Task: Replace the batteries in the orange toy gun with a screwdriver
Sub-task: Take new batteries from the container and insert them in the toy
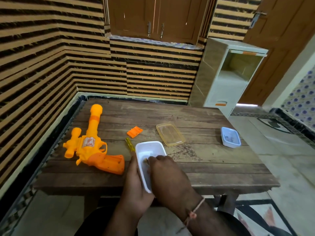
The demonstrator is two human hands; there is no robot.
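The orange toy gun (92, 143) lies on its side at the left of the wooden table (213, 160), its grip's battery bay open. Its small orange battery cover (134, 132) lies apart, further back. A yellow-handled screwdriver (129, 144) rests beside a white plastic box (148, 149) near the front edge. My left hand (134, 183) holds that box by its left side. My right hand (168, 176) reaches down into the box, its fingertips hidden inside, where something small and brownish shows.
A clear yellow lid (170, 134) lies behind the white box. A blue box (230, 137) with small dark items stands at the table's right side. A white shelf unit (228, 77) stands behind the table, striped walls at left and back.
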